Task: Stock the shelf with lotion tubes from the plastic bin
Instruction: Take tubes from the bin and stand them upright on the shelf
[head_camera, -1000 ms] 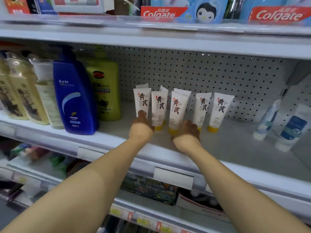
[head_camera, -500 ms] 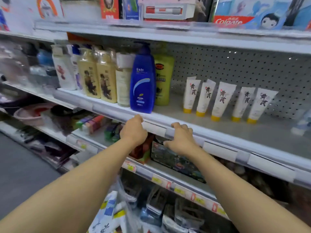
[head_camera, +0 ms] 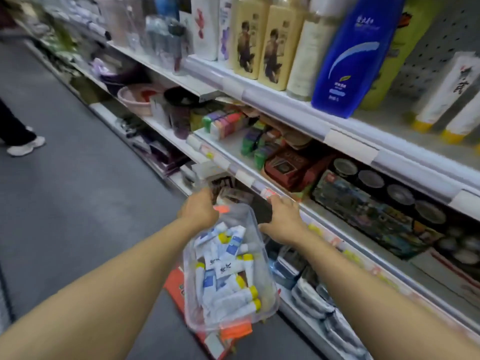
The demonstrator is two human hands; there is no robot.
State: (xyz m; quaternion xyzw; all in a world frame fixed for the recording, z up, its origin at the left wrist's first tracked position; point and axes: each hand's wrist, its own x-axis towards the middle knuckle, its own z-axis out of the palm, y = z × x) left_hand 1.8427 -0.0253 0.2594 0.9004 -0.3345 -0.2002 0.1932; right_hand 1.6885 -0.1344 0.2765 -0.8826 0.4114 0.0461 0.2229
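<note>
The clear plastic bin (head_camera: 262,289) runs lengthwise away from the person, lotion tubes (head_camera: 228,300) jumbled inside; left hand (head_camera: 200,211) grip unclear, right hand (head_camera: 283,224) spread.

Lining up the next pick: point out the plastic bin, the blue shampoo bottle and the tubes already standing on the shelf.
plastic bin (head_camera: 268,289), head view, on its clear right wall.
blue shampoo bottle (head_camera: 355,61), head view, on the front label.
shelved tubes (head_camera: 446,97), head view, on the white body of the nearest one.
</note>
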